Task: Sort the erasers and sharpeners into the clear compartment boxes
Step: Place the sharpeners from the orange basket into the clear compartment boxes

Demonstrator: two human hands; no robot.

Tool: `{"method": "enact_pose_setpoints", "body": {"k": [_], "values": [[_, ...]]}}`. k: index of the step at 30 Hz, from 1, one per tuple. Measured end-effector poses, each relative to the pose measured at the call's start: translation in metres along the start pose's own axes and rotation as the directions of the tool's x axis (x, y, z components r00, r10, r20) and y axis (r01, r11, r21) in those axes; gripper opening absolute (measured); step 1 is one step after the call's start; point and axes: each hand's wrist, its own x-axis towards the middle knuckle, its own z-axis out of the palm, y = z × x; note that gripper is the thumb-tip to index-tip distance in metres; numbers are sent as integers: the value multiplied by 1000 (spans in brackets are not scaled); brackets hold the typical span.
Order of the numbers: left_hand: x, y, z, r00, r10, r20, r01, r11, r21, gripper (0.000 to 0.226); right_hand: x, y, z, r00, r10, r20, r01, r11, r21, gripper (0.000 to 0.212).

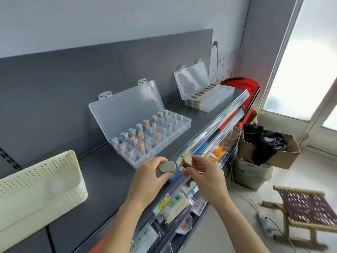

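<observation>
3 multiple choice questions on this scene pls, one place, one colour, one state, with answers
1. Where is the cream basket? A) on the shelf, at its left end B) on the floor C) inside a drawer
2. What colour is the piece that the left hand holds? A) red B) grey-green C) blue
3. How is the near clear box? A) lid shut B) lid off C) lid open, tilted back

Answers: 1 A, it stands at the shelf's left end. 2 B, the rounded piece in its fingers is grey-green. 3 C, its lid stands raised behind the compartments.
</observation>
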Motion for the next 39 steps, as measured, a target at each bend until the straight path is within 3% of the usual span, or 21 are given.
{"method": "enact_pose_setpoints", "body": {"k": [5, 18, 28, 33, 39], "values": [[59, 12, 33, 998, 56, 29, -55, 998, -20, 28, 47, 19, -29, 999, -1, -48, 0, 1000, -24, 20], [234, 31, 109, 978, 202, 52, -200, 979, -40, 39, 201, 53, -101, 975, 3, -222, -30, 992, -120, 27], [325, 48, 163, 986, 163, 29, -163, 986, 15, 39, 310, 97, -140, 992, -1, -129, -12, 995, -103, 30], [364, 69, 196, 989, 79, -128, -76, 997, 27, 41, 376, 116, -171, 999, -40, -9, 39, 993, -108, 33], [404, 90, 222, 975, -11, -221, 31, 996, 85, 42, 441, 123, -199, 990, -98, 106, 107, 990, -88, 35]]}}
